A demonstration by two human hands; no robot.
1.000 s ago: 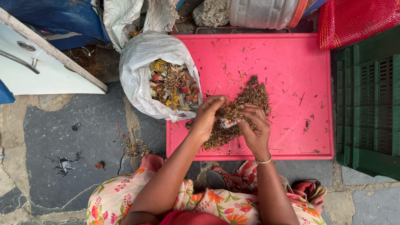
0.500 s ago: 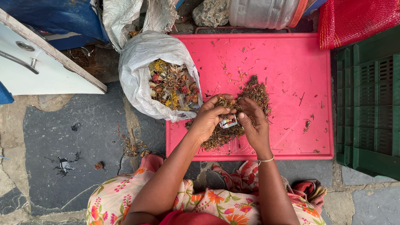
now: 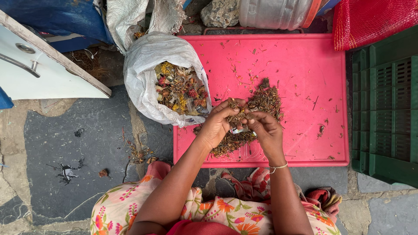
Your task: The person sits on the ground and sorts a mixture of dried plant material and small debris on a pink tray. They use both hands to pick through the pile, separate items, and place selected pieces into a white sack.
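Fingers (image 3: pixel 235 114) of both hands pinch a small clump of dried flower bits (image 3: pixel 238 118) above the pink tray (image 3: pixel 305 65), left hand (image 3: pixel 216 126) and right hand (image 3: pixel 265 130) touching at the tips. Under them lies a brown heap of dried petals (image 3: pixel 261 102) on the tray's near middle. Left of the tray, an open white sack (image 3: pixel 143 74) holds mixed dried flowers (image 3: pixel 180 89). A green crate (image 3: pixel 387 100) stands right.
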